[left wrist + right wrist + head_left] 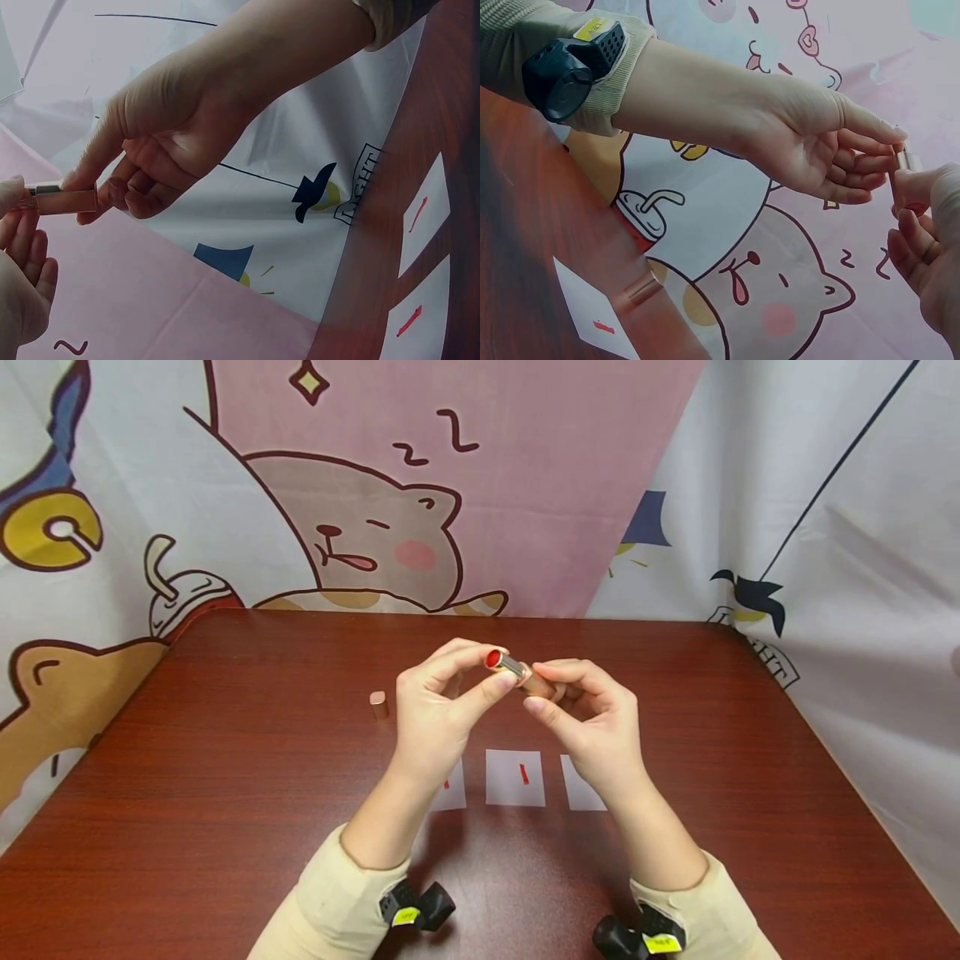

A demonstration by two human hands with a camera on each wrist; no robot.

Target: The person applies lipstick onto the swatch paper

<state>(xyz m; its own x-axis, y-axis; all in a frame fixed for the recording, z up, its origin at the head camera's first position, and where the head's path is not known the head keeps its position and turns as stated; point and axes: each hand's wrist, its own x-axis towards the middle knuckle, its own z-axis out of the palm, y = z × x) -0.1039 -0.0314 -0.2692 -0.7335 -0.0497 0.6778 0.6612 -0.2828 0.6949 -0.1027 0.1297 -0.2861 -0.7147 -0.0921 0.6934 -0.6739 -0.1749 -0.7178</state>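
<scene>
Both hands meet above the table around an uncapped lipstick (537,686) in a rose-gold case. Its red tip (492,658) points up and toward the left. My left hand (442,702) pinches the silver collar between thumb and index finger, just below the red end. The thumb and fingers of my right hand (603,718) grip the base of the case. In the left wrist view the case (67,201) spans the fingertips of both hands. On the table left of my left hand stands the rose-gold lipstick cap (378,704).
White paper squares lie in a row below the hands; the middle square (502,785) and the left square (452,797) bear red strokes. My right forearm partly covers the right square (579,785). A printed cloth (540,485) hangs behind the brown table (262,793).
</scene>
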